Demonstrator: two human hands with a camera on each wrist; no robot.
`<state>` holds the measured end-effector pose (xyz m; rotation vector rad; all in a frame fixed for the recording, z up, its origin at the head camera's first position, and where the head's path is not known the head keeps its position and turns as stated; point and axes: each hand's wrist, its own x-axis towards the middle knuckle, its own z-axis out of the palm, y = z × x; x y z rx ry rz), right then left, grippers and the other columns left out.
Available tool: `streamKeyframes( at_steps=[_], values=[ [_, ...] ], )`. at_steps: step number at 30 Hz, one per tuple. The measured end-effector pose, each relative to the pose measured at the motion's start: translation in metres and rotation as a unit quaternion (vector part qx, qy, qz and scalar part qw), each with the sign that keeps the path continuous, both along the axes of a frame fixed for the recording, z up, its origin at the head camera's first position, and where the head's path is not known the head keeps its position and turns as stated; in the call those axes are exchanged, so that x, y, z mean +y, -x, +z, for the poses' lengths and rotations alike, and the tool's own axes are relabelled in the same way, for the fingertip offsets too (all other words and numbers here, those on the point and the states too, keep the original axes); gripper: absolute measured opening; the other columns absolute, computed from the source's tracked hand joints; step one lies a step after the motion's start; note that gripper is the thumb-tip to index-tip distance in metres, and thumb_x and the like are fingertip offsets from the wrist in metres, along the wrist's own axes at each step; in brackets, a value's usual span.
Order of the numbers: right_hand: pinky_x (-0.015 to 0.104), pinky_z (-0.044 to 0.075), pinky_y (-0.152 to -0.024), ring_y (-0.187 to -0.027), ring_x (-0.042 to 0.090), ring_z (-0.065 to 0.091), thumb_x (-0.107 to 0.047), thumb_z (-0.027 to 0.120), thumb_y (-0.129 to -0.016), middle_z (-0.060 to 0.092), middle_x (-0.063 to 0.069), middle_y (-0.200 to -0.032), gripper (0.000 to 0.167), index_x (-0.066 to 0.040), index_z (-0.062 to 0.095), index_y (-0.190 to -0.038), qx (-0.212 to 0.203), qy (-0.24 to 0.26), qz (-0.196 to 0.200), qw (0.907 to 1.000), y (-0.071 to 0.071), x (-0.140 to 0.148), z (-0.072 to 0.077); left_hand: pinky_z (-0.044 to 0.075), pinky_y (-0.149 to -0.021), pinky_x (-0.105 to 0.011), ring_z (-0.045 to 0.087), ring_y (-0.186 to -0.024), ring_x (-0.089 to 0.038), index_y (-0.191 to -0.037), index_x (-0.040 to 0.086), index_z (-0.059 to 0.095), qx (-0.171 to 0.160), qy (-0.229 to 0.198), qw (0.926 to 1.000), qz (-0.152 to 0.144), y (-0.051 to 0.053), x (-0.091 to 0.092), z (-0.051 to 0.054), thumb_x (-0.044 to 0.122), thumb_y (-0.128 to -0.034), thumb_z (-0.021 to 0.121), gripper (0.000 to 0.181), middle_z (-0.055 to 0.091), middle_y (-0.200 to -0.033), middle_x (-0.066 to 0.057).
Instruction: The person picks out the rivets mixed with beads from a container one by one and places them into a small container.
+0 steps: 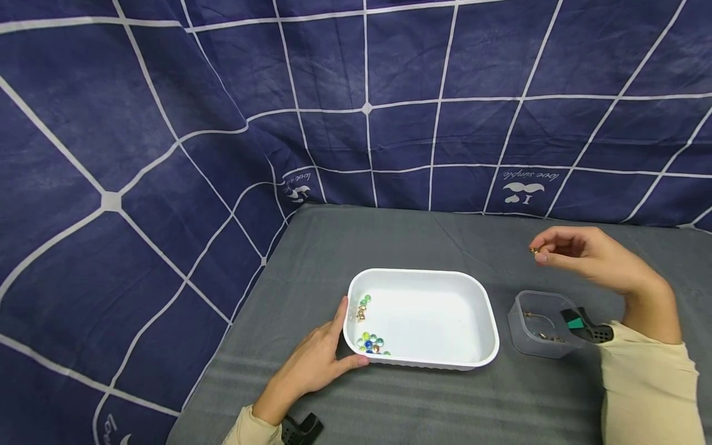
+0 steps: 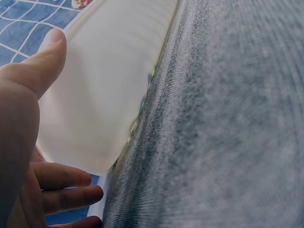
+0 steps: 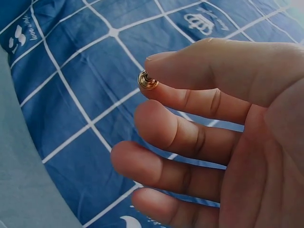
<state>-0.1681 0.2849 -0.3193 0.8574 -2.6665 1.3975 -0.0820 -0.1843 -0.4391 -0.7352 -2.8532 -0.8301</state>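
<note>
Gold piece [image 3: 144,81], partly hidden, pinched by right hand [image 1: 596,259]

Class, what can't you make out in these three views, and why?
Head: the gold-coloured piece in the right hand, too small to tell its shape.
Head: right side of the clear plastic box, behind the black wrist device.
Head: lowest marbles, partly behind the near rim of the white tray.
Left wrist: the tray's inside, behind its wall.

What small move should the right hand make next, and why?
Probably lower the gold-colored piece into the clear box: the right hand pinches it near that box, where similar-looking small pieces lie, though the white tray holds some too.
</note>
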Motion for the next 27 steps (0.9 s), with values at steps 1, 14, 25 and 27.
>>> streamKeyframes(
  at_steps=[1,14,25,27],
  values=[
    [0.017,0.049,-0.071,-0.076,0.009,0.063,0.009,0.065,-0.09,0.067,0.002,-0.085,0.022,-0.006,0.068,-0.104,-0.001,0.003,0.0,1.0,0.0,0.002,0.0,0.048,-0.094,-0.049,0.058,-0.118,-0.035,-0.156,-0.004,0.016,0.0,0.001,1.0,0.0,0.0,0.0,0.0,0.056,-0.0836,0.072,0.109,0.054,-0.136,-0.027],
    [0.02,0.052,-0.07,-0.076,0.011,0.065,0.01,0.063,-0.09,0.068,0.007,-0.085,0.017,0.001,0.066,-0.105,-0.011,0.011,-0.063,0.9979,-0.011,0.017,0.004,0.049,-0.092,-0.049,0.06,-0.115,-0.034,-0.156,-0.004,0.015,0.008,0.003,1.0,-0.002,0.0,0.0,0.0,0.054,-0.083,0.074,0.11,0.057,-0.133,-0.027],
    [0.015,0.05,-0.072,-0.078,0.009,0.067,0.018,0.058,-0.089,0.071,0.002,-0.088,0.029,-0.002,0.066,-0.108,0.01,0.032,-0.03,0.999,-0.013,0.035,0.002,0.048,-0.094,-0.049,0.058,-0.119,-0.035,-0.156,-0.004,0.015,0.003,0.004,1.0,-0.001,0.0,-0.001,-0.001,0.056,-0.0832,0.072,0.11,0.054,-0.136,-0.027],
    [0.015,0.051,-0.072,-0.077,0.009,0.067,0.019,0.058,-0.089,0.071,0.003,-0.087,0.028,-0.002,0.066,-0.107,0.012,0.029,-0.039,0.9987,-0.014,0.036,0.002,0.047,-0.094,-0.049,0.057,-0.12,-0.036,-0.156,-0.004,0.014,0.002,0.003,1.0,-0.001,0.0,-0.001,-0.001,0.056,-0.0832,0.072,0.111,0.053,-0.137,-0.027]
  ],
)
